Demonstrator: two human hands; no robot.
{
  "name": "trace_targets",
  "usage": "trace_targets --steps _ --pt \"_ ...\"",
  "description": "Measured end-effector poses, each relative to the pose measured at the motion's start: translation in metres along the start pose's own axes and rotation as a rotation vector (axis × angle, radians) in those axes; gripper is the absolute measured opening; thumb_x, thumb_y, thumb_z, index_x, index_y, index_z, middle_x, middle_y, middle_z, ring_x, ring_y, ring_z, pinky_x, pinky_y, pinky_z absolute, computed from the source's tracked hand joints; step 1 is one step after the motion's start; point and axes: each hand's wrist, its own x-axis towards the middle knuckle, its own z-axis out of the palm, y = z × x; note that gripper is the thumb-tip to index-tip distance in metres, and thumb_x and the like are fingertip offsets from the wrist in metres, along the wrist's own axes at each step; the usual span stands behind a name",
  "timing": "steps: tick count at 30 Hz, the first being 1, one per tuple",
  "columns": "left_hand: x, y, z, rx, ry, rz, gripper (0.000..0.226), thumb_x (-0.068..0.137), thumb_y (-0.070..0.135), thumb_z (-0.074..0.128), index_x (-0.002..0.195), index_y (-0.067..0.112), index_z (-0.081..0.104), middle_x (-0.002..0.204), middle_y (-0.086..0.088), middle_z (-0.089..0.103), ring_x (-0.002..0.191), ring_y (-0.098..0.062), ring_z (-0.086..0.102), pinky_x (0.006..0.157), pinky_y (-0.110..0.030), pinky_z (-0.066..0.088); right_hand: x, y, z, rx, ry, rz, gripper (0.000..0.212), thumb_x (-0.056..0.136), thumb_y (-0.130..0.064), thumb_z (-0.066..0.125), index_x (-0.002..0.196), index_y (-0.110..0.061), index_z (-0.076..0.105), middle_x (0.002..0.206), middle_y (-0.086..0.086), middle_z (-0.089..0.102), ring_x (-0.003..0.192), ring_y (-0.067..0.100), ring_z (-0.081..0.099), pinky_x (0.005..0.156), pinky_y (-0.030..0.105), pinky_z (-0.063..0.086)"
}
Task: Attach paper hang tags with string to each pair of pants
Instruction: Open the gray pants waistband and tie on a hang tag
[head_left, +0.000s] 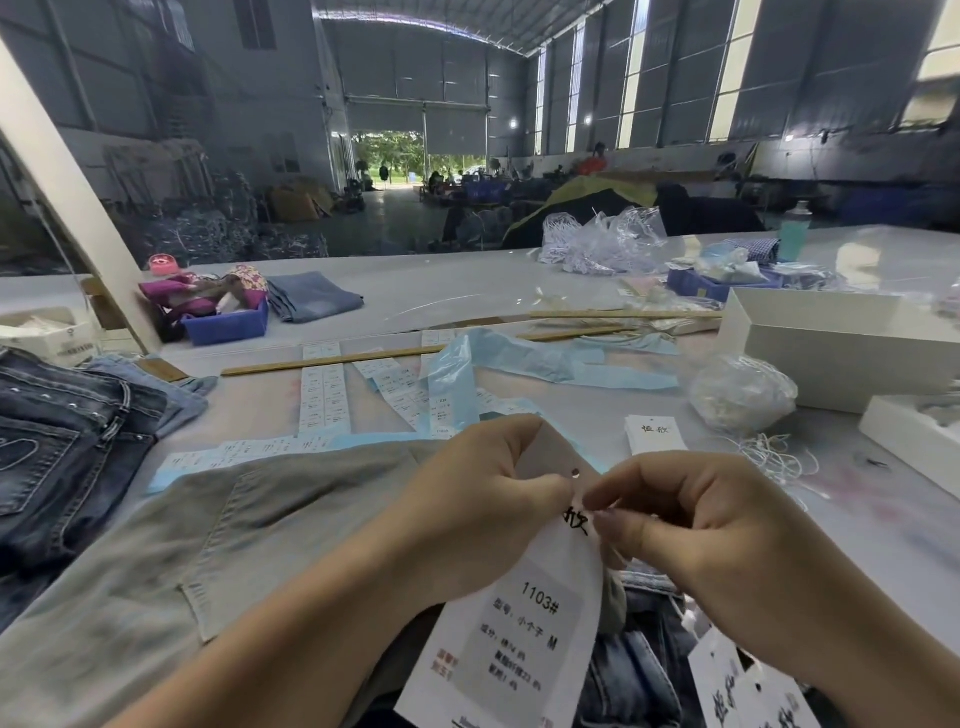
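Observation:
My left hand (483, 499) pinches the top of a white paper hang tag (524, 623) printed "1103#", just beside its punched hole. My right hand (701, 530) pinches at the same spot from the right; whether a thin string runs through its fingertips cannot be told. Below the tag lies a grey pair of pants (182, 545), back pocket up. A small stack of blank tags (654, 434) sits on the table beyond my right hand, with loose white strings (779, 457) to its right. Another tagged pair of jeans (727, 675) shows at the bottom right.
Dark jeans (62, 441) are piled at the left. Sticker strips (324, 397) and blue backing paper (519, 358) lie ahead, with wooden sticks (363, 358). White boxes (831, 343), a plastic bag (743, 389) and a blue bin (226, 325) stand farther off.

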Motion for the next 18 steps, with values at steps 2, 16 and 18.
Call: trace_targets --steps 2,16,18 --pt "0.0 -0.001 0.001 0.01 -0.006 -0.006 0.007 0.092 0.018 0.059 0.089 0.019 0.066 0.081 -0.002 0.071 0.071 -0.018 0.068 0.065 -0.039 0.053 0.001 0.0 -0.003 -0.023 0.022 -0.011 0.026 0.085 -0.015 0.072 0.086 -0.041 0.075 0.076 -0.004 0.075 0.073 0.018 0.07 0.08 0.044 0.058" --pt "-0.002 -0.005 -0.003 -0.244 -0.127 -0.056 0.029 0.072 0.024 0.061 0.092 0.004 0.064 0.086 -0.026 0.064 0.074 -0.032 0.062 0.072 -0.046 0.047 0.001 0.001 0.009 -0.148 0.138 -0.118 0.013 0.077 -0.019 0.079 0.077 -0.03 0.073 0.053 -0.011 0.059 0.038 0.005 0.038 0.043 0.009 0.025" --pt "-0.001 -0.007 -0.004 -0.286 -0.136 -0.074 0.026 0.072 0.021 0.061 0.091 0.003 0.063 0.082 -0.022 0.064 0.074 -0.028 0.06 0.073 -0.042 0.044 0.001 0.002 0.01 -0.167 0.153 -0.135 0.014 0.078 -0.016 0.079 0.073 -0.027 0.072 0.045 -0.018 0.051 0.035 0.006 0.035 0.041 0.008 0.023"
